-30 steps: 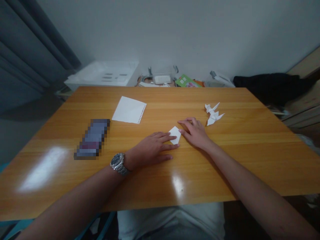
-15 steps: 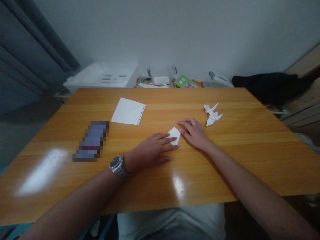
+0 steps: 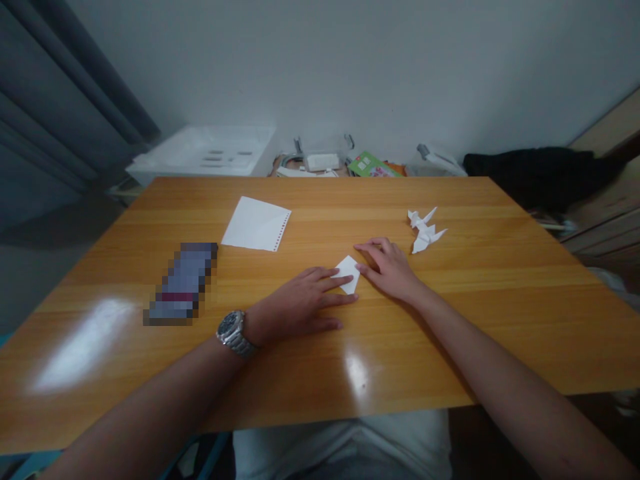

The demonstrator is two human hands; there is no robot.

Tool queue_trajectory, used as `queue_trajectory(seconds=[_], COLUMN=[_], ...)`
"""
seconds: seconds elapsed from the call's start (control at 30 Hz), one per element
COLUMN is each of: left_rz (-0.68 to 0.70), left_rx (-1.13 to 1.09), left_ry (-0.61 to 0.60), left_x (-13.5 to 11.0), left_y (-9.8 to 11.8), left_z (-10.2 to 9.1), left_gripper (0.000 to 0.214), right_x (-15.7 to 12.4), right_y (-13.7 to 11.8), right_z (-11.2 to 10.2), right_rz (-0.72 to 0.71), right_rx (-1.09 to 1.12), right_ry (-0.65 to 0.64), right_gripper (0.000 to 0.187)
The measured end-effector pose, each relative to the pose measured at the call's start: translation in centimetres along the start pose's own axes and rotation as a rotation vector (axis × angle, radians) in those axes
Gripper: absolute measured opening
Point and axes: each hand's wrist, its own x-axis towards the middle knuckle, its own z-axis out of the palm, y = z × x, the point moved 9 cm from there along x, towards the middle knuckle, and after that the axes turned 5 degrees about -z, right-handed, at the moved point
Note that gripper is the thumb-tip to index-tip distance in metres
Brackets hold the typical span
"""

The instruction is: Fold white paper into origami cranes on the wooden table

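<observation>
A small folded piece of white paper (image 3: 349,268) lies flat on the wooden table (image 3: 320,373). Spread fingers of my left hand (image 3: 313,297) rest across it, pressing it from the left, and a metal watch (image 3: 234,332) sits on that wrist. At the paper's right edge, my right hand (image 3: 387,267) touches it with the thumb. The index finger of that hand is stretched out just beyond the paper, apart from the thumb. Part of the paper is hidden beneath the left fingers.
White folded paper figures (image 3: 424,232) lie at the right. A sheet with a perforated edge (image 3: 257,223) is at the back left, near a pixelated phone-like object (image 3: 185,283). Behind the table are a white plastic tray (image 3: 220,147) and a green book (image 3: 373,165).
The right thumb has shifted slightly left and down onto the paper's right edge. The folded paper looks a little narrower at the right. My left hand stays nearly in place.
</observation>
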Motion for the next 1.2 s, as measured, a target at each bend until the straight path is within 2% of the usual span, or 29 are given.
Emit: queue_trajectory(seconds=[0.23, 0.57, 0.8, 1.03, 1.2], left_rz=[0.016, -0.011, -0.019, -0.005, -0.014], left_rx=[-0.009, -0.010, -0.005, 0.000, 0.010], left_ry=[0.030, 0.053, 0.030, 0.028, 0.027], left_x=[-0.10, 0.09, 0.07, 0.05, 0.06], left_y=[0.01, -0.10, 0.26, 0.15, 0.10], left_z=[0.08, 0.29, -0.04, 0.26, 0.39], left_gripper=[0.050, 0.060, 0.060, 0.059, 0.061], right_x=[0.04, 0.15, 0.12, -0.01, 0.01], right_y=[0.00, -0.25, -0.16, -0.32, -0.09], right_z=[-0.02, -0.20, -0.18, -0.22, 0.01], right_rz=[0.002, -0.009, 0.007, 0.000, 0.015], right_rx=[0.011, 0.021, 0.024, 0.018, 0.026], right_ry=[0.001, 0.021, 0.013, -0.011, -0.025], right_gripper=[0.046, 0.044, 0.045, 0.057, 0.057])
